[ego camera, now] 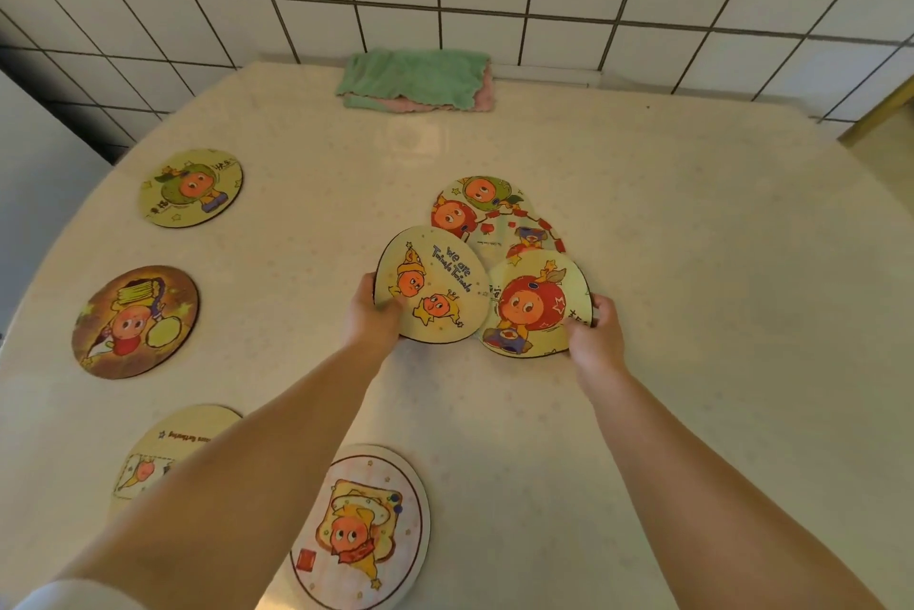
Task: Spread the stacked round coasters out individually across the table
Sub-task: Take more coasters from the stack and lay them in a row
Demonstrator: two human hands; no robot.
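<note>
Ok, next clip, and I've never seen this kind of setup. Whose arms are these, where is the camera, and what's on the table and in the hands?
There is no machine here: a person wears one wide-angle camera on the head, looking down at their own bare arms. The left hand grips the "we are Twinkle Twinkle" coaster; the right hand grips the red apple-character coaster. Both overlap a remaining pile behind them. Four coasters already lie singly on the pale table: a green one, a brown one, one partly hidden by the left arm and a toast-picture one. Folded cloths sit by the tiled wall.
</note>
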